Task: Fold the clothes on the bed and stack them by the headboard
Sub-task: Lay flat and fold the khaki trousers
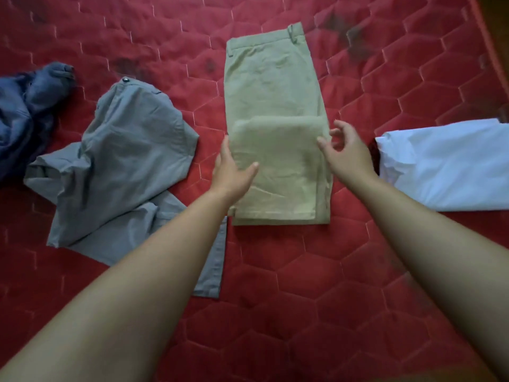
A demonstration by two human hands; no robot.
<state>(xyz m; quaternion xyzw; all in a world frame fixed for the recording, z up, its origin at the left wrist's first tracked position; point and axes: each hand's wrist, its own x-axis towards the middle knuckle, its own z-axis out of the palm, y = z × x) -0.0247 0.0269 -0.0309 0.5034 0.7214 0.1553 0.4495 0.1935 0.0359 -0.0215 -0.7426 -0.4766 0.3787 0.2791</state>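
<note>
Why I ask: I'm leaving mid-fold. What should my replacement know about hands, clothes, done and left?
Left hand: open, resting on the left edge of the tan trousers.
Right hand: open, fingers loose at their right edge.
Tan trousers: centre of the bed, folded over once.
Grey trousers and blue garment: crumpled, left side.
White garment: right side.
To do: finish the tan pair, fold the others, stack everything.

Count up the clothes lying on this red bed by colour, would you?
Khaki: 1, the khaki trousers, folded
Grey: 1, the grey trousers, unfolded
Blue: 1, the blue garment, crumpled
White: 1, the white garment
Total: 4
</note>
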